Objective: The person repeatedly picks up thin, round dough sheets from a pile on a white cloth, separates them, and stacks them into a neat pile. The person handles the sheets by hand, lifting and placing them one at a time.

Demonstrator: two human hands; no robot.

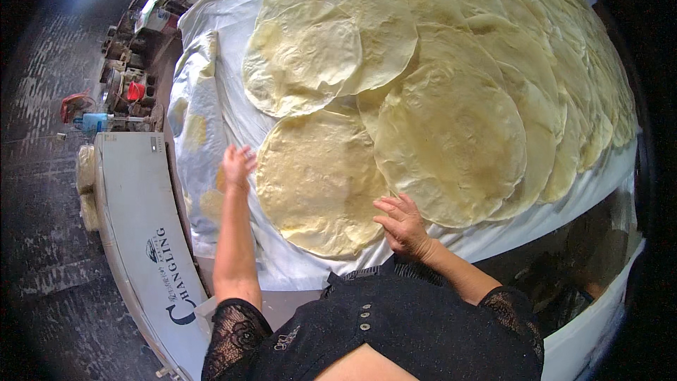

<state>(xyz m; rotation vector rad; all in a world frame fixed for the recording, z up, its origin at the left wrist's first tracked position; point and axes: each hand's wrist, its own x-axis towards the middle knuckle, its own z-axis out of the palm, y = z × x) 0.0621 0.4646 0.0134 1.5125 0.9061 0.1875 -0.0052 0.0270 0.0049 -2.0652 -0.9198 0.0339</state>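
Round, thin flatbreads lie overlapped in wide layers on a white cloth. The nearest flatbread (317, 185) lies flat before me, between my two hands. At its left edge my left hand (239, 166) is raised with the fingers apart, slightly blurred, holding nothing visible. My right hand (404, 225) is at the same flatbread's lower right edge, fingers spread and a little bent; whether the fingertips touch it I cannot tell. Right of it, a larger flatbread (449, 143) lies over others, and another flatbread (301, 58) lies farther off at the upper left.
A folded, patterned cloth (198, 132) runs along the left side of the white cloth (275, 262). Beyond it stands a long pale appliance (140, 211) bearing writing, with wrapped packs at its far side. A red cup (136, 90) sits among clutter at the upper left.
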